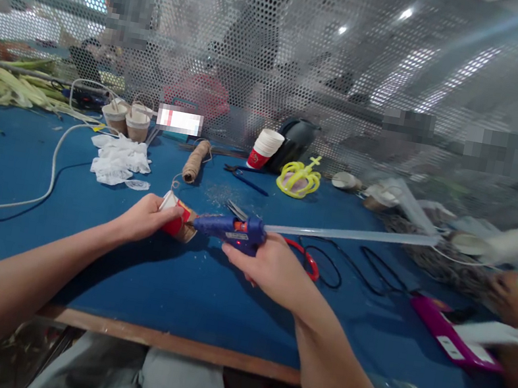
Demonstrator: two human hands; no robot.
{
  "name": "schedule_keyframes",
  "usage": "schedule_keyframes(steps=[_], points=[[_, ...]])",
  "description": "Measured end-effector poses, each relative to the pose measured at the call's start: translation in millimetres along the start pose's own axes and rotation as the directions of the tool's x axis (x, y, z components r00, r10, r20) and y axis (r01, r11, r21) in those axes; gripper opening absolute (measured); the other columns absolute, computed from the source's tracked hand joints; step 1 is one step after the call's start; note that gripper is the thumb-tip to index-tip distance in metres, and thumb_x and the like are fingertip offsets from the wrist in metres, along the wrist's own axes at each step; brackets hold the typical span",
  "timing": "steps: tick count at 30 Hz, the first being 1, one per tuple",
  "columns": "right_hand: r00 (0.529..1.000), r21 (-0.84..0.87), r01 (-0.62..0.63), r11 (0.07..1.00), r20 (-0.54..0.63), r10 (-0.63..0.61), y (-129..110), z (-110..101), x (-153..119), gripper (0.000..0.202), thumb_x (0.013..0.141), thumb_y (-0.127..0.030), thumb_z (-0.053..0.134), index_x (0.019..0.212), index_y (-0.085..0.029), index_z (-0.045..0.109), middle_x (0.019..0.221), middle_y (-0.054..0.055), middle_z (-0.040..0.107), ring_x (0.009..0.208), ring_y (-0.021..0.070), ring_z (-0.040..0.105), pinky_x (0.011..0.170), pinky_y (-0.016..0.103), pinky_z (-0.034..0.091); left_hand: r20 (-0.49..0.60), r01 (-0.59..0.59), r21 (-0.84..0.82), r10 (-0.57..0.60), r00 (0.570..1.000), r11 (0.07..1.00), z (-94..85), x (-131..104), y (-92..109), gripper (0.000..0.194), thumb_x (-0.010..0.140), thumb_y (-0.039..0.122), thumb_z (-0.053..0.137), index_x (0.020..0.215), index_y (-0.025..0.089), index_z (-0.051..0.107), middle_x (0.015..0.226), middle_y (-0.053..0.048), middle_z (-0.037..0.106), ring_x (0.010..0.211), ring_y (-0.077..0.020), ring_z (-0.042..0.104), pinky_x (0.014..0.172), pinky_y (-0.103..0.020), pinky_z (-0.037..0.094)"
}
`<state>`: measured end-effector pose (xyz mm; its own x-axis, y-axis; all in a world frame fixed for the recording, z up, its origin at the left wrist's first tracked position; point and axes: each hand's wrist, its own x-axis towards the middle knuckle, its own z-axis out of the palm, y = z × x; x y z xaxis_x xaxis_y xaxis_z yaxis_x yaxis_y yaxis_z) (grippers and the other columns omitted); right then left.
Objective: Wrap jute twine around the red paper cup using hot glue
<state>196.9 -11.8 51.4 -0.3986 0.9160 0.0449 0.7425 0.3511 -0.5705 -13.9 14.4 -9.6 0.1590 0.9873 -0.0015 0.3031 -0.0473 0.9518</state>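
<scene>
My left hand is wrapped round a red and white paper cup, tilted on its side, with tan twine wound about its right end. In my right hand is a blue hot glue gun, its nozzle at the twine-covered end of the cup; whether it touches I cannot tell. A long clear glue stick juts from the back of the gun. Just beyond my hands lie a roll of tan twine and scissors with a red handle, partly hidden by the gun.
Stacked paper cups, a yellow crown-shaped piece, blue-handled pliers and white gloves lie farther back. A purple power strip and another person's hand are at right. A white cable crosses the left. Perforated metal stands behind.
</scene>
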Motion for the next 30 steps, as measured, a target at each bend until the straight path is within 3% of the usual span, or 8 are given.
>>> schedule_keyframes(steps=[6, 11, 17, 26, 30], points=[[0.999, 0.047, 0.036, 0.998, 0.006, -0.036, -0.3, 1.0, -1.2, 0.017, 0.071, -0.029, 0.054, 0.055, -0.021, 0.056, 0.037, -0.003, 0.048, 0.045, 0.0141, 0.051, 0.048, 0.024, 0.038, 0.023, 0.012, -0.033, -0.011, 1.000, 0.999, -0.2, 0.6, -0.1, 0.036, 0.066, 0.043, 0.049, 0.061, 0.008, 0.059, 0.050, 0.001, 0.048, 0.047, -0.0078, 0.033, 0.045, -0.021, 0.026], [1.000, 0.028, 0.001, 1.000, -0.026, 0.000, 0.2, 0.4, -0.2, 0.024, 0.072, -0.029, 0.052, 0.050, -0.021, 0.052, 0.034, -0.004, 0.044, 0.041, 0.0127, 0.049, 0.046, 0.024, 0.037, 0.012, -0.007, 0.058, 0.006, 1.000, 0.998, -0.7, 0.6, -3.8, 0.037, 0.069, 0.044, 0.046, 0.058, 0.009, 0.055, 0.047, 0.004, 0.037, 0.046, -0.0069, 0.026, 0.043, -0.021, 0.020], [0.996, 0.054, -0.085, 0.995, -0.029, 0.086, 1.4, -1.3, 3.3, 0.030, 0.072, -0.030, 0.052, 0.044, -0.020, 0.046, 0.034, -0.004, 0.045, 0.038, 0.0110, 0.047, 0.044, 0.022, 0.038, 0.081, -0.104, 0.109, 0.095, 0.992, 0.989, -1.4, -2.0, -4.3, 0.040, 0.073, 0.046, 0.041, 0.051, 0.013, 0.045, 0.049, 0.004, 0.031, 0.048, -0.0069, 0.023, 0.043, -0.021, 0.019], [0.992, 0.102, -0.122, 0.987, -0.011, 0.124, 3.0, -0.5, 7.1, 0.029, 0.072, -0.031, 0.052, 0.047, -0.018, 0.048, 0.033, -0.003, 0.046, 0.035, 0.0101, 0.046, 0.043, 0.022, 0.039, 0.093, -0.127, 0.115, 0.117, 0.989, 0.985, -1.1, -3.7, -4.0, 0.036, 0.073, 0.042, 0.042, 0.048, 0.015, 0.040, 0.048, 0.004, 0.030, 0.047, -0.0067, 0.023, 0.043, -0.021, 0.020], [0.997, 0.083, -0.073, 0.994, -0.016, 0.074, 3.0, -0.3, 3.7, 0.026, 0.072, -0.030, 0.051, 0.048, -0.019, 0.048, 0.035, -0.004, 0.047, 0.036, 0.0103, 0.045, 0.042, 0.022, 0.036, 0.074, -0.107, 0.087, 0.101, 0.992, 0.990, -1.4, -1.8, -4.6, 0.036, 0.071, 0.043, 0.043, 0.048, 0.015, 0.041, 0.047, 0.004, 0.032, 0.047, -0.0069, 0.024, 0.042, -0.021, 0.020]])
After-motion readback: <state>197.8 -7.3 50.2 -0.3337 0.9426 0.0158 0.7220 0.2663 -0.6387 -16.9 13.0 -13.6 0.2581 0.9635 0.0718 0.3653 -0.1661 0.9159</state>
